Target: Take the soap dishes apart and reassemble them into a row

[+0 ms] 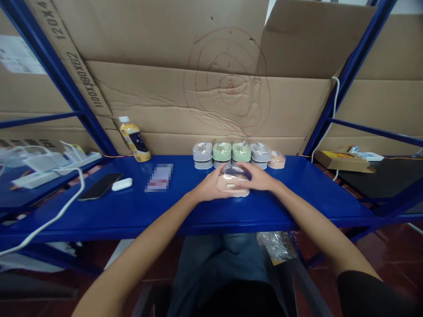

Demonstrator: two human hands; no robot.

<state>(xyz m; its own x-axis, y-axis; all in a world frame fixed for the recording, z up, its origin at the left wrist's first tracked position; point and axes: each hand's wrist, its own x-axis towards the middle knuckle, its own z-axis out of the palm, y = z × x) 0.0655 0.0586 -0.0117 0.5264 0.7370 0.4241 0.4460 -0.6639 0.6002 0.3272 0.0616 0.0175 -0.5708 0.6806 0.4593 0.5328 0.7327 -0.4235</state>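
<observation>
A pink plastic box (231,179) with a clear, shiny lid is at the middle of the blue shelf (185,215). My left hand (211,185) grips its left side, and my right hand (259,177) curls round the right side and far edge of the lid. Just behind stand similar boxes in a row: a grey box (202,152) at the left, a green box (222,151), a second green box (241,152) and another grey box (260,152). These look stacked on others. A lower pink box (276,160) ends the row at the right.
To the left are a yellow drink bottle (135,140), a blurred packet (159,178), a white earphone case (122,184) and a black phone (101,186). A white cable (71,202) crosses the left end. Cardboard (148,88) backs the shelf, with blue posts (346,83) at both sides.
</observation>
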